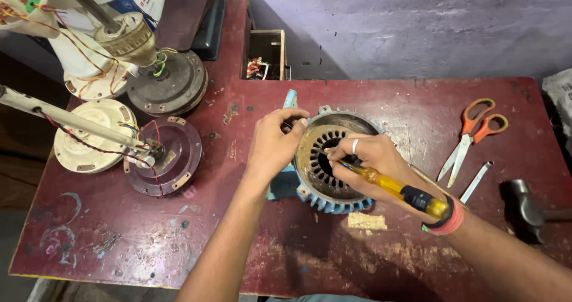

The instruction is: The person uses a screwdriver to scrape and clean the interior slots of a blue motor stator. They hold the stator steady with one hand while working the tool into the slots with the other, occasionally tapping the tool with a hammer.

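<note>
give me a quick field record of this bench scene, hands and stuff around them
surface: worn red table
centre item: blue finned motor housing with slotted stator core, open end up
left hand: grips the housing's upper left rim
right hand: holds a yellow-handled screwdriver, tip hidden at the stator slots
right of hands: orange-handled scissors, small metal strip, dark hammer head
left of hands: disassembled ceiling fan motors with loose wires
near edge: scrap of tan card
</note>
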